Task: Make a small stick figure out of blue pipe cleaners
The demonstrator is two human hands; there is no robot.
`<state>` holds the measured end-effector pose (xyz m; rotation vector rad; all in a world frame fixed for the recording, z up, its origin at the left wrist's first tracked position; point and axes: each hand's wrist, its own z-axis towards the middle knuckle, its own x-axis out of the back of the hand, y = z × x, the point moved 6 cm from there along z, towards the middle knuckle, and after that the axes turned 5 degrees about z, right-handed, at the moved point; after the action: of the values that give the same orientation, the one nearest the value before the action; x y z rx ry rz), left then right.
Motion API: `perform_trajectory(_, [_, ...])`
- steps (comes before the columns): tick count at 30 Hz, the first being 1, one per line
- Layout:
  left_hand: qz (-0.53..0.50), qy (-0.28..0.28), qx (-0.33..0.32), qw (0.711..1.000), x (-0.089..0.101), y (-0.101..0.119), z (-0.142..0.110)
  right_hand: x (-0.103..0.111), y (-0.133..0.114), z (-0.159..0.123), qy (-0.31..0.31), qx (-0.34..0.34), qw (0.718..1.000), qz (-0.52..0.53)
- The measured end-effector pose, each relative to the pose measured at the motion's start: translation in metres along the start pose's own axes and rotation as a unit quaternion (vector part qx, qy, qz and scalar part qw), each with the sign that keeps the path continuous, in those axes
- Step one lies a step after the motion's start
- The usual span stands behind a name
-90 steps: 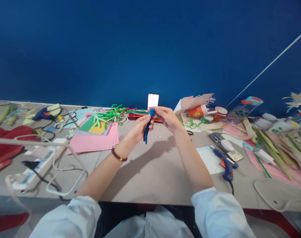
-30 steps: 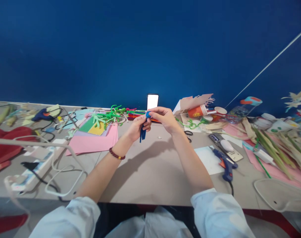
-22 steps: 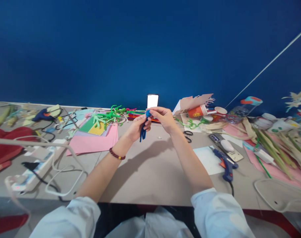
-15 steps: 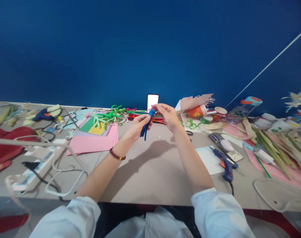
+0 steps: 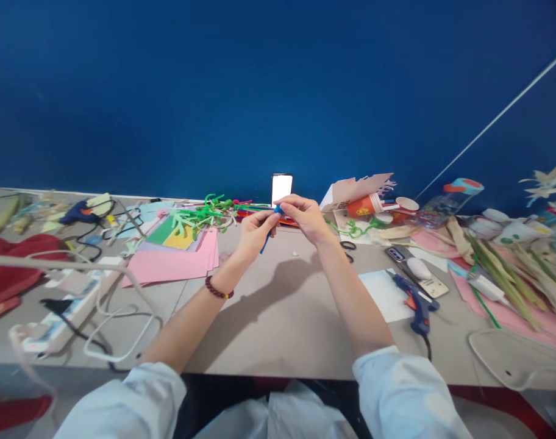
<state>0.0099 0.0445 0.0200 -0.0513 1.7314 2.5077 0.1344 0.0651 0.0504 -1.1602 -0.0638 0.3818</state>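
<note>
Both my hands are raised together over the middle of the grey table (image 5: 278,317). My left hand (image 5: 252,233) is closed round a blue pipe cleaner (image 5: 266,240), whose loose ends hang down below the fingers. My right hand (image 5: 305,218) pinches the coiled blue top of the same pipe cleaner just above the left hand. A dark red bead bracelet (image 5: 219,288) sits on my left wrist.
Coloured paper sheets (image 5: 177,253) and green pipe cleaners (image 5: 205,214) lie to the left, a lit phone (image 5: 282,186) stands behind my hands. A blue glue gun (image 5: 415,302), scissors (image 5: 349,247) and paper cups (image 5: 369,204) are to the right. A power strip with cables (image 5: 72,311) lies at the left.
My hands have kept working the blue pipe cleaner in place, with small turns of the fingers. The hanging ends now show shorter below my left hand.
</note>
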Motion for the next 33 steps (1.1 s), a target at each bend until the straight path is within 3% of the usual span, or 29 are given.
perform_trajectory(4, [-0.012, -0.002, 0.014, 1.0, 0.0, 0.0, 0.0, 0.003, 0.008, 0.002, -0.005, -0.003, 1.0, 0.007])
perform_trajectory(11, [-0.09, -0.01, 0.095, 0.991, -0.001, -0.005, -0.001, 0.005, 0.005, -0.002, -0.005, -0.01, 1.0, 0.006])
perform_trajectory(19, [-0.066, -0.036, 0.111, 0.991, -0.001, -0.004, 0.001, 0.008, 0.004, -0.001, 0.021, 0.001, 1.0, -0.022])
perform_trajectory(23, [-0.049, 0.019, 0.051, 0.997, 0.009, -0.001, 0.007, 0.01, 0.011, 0.0, 0.008, -0.037, 0.999, 0.025])
perform_trajectory(29, [0.039, 0.031, -0.04, 0.998, 0.014, 0.003, 0.009, 0.003, 0.018, -0.002, -0.025, -0.109, 0.988, 0.108])
perform_trajectory(33, [0.066, 0.054, -0.065, 0.994, 0.017, 0.001, 0.009, 0.001, 0.026, -0.002, 0.01, -0.142, 0.981, 0.134])
